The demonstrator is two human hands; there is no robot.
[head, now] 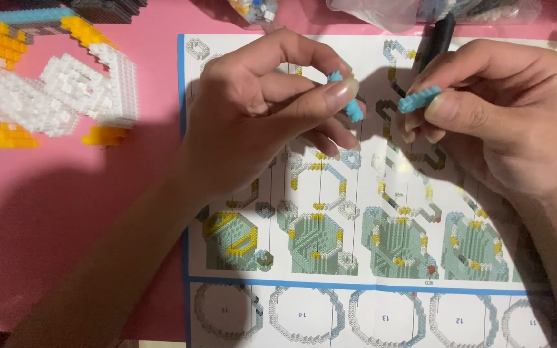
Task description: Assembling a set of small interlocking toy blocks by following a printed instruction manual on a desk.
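Frame centre: my left hand (259, 106) pinches a blue brick strip (351, 103); my right hand (491, 109) pinches a second blue piece (418, 100) above the instruction sheet (356, 258); I judge slipping fingertips could drop either onto the pink worktop (66, 206).

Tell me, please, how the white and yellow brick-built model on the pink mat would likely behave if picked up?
The white and yellow brick-built model is probably stiff yet fragile: it is made of many tiny studded bricks, and thin yellow ends stick out. It likely feels light, and, lying flat on the pink mat, seems unlikely to roll.
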